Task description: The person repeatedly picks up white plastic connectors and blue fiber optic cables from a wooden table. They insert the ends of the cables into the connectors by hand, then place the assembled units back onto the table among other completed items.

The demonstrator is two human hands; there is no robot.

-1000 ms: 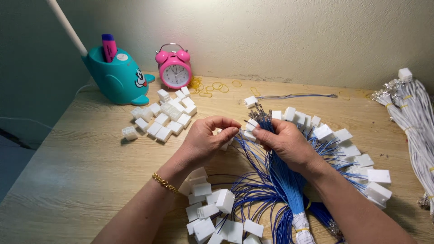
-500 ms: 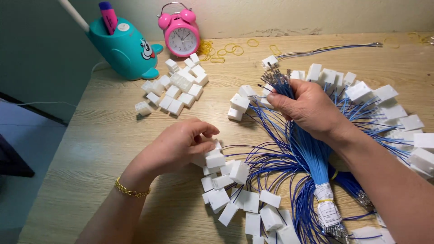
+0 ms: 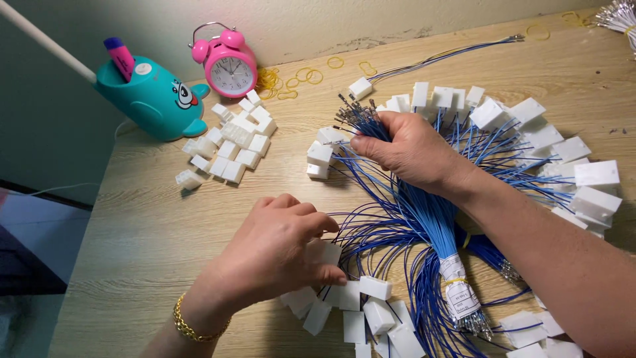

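Assembly appears partly done: many blue wires (image 3: 424,219) already carry white connector housings (image 3: 596,174), right hand (image 3: 414,149) clamped on the unfitted bundle, left hand (image 3: 278,248) closing on a loose housing (image 3: 326,252) beside it.

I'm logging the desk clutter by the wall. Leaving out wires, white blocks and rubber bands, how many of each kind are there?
Pink alarm clock: 1
Teal whale-shaped holder: 1
Pink marker: 1
White rod: 1
Total: 4
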